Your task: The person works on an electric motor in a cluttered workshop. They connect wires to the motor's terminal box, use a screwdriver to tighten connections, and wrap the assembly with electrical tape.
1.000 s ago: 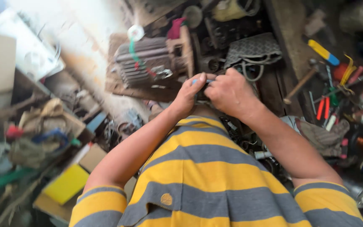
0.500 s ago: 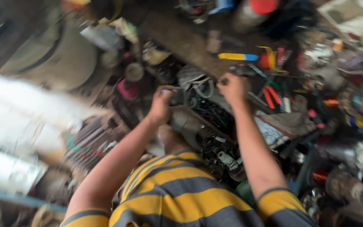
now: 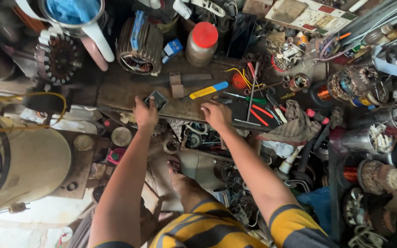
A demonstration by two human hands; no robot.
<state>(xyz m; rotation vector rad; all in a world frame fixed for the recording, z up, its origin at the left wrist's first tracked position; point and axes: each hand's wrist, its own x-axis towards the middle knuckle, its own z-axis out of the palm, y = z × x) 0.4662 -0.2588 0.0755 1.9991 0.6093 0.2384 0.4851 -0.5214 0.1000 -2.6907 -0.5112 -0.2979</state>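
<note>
My left hand (image 3: 145, 113) rests on the edge of a dark wooden bench (image 3: 120, 94) and its fingers grip a small dark square part (image 3: 155, 99). My right hand (image 3: 216, 114) lies flat on the bench edge with fingers spread and holds nothing. Just beyond it lie a yellow and blue tool (image 3: 207, 90), a green-handled screwdriver (image 3: 237, 96) and red-handled pliers (image 3: 263, 114). Between my arms my bare foot (image 3: 177, 174) and a yellow and grey striped shirt (image 3: 207, 227) show.
A motor stator (image 3: 138, 46), a jar with a red lid (image 3: 201, 44) and a metal pot with blue cloth (image 3: 72, 14) stand at the back. A grey rag (image 3: 292, 124), wire coils and motor parts crowd the right. A large round tan drum (image 3: 24, 165) sits at left.
The view swung from a motor on the floor to the bench. My hands, together a second ago, are apart now and rest on the bench edge.
</note>
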